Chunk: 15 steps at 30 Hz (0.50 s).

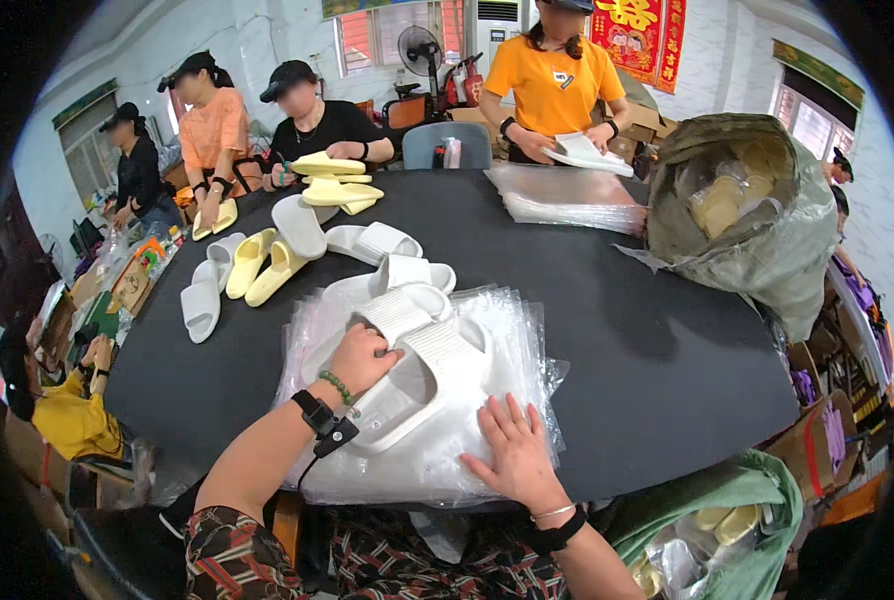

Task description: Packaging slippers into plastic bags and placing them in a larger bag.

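A pair of white slide slippers (pixel 447 350) lies on a stack of clear plastic bags (pixel 407 478) in front of me. My left hand (pixel 363 362) is closed on the nearer slipper, its fingers curled at the strap edge; the fingertips are partly hidden. To the right of the slippers, my right hand (pixel 517 452) rests flat on the bags with its fingers spread, holding nothing. Just beyond the pair sits another white slipper (pixel 407 272), touching the far side of the stack.
On the black table (pixel 627 370) lie grey slippers (pixel 201 308), yellow slippers (pixel 279 272) and another bag stack (pixel 567 205). A large sack (pixel 737 262) of wrapped slippers stands far right, a green sack (pixel 767 520) near right. Co-workers handle slippers across the table; one in orange (pixel 552 85) holds a white slipper.
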Motion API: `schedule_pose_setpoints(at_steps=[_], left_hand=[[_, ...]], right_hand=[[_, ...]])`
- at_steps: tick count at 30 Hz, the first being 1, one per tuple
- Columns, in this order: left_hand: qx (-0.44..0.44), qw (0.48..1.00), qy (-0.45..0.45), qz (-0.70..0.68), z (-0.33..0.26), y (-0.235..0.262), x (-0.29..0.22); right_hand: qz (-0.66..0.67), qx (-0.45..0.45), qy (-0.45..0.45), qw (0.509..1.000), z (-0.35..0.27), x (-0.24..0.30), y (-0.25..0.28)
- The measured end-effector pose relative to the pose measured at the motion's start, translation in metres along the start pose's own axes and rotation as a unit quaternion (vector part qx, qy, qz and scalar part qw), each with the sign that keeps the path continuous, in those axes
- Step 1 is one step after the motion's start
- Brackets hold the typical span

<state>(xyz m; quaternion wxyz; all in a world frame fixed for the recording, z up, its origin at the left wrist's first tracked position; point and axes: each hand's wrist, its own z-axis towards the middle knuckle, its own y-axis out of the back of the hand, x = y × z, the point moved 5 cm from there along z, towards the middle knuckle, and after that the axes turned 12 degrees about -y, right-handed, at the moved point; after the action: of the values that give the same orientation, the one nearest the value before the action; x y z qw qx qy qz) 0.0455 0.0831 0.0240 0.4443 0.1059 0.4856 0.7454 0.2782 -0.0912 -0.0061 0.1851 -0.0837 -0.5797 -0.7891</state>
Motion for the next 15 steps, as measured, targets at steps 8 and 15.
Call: schedule_pose_setpoints(at_steps=[8,15], left_hand=[[-0.052,0.991,0.095,0.081,-0.06,0.046,0.057],[-0.065,0.967,0.216,0.121,-0.073,0.116,0.045]], right_hand=[[0.0,0.002,-0.001,1.0,-0.003,-0.001,0.0],[0.0,-0.009,0.004,1.0,0.005,0.002,0.002]])
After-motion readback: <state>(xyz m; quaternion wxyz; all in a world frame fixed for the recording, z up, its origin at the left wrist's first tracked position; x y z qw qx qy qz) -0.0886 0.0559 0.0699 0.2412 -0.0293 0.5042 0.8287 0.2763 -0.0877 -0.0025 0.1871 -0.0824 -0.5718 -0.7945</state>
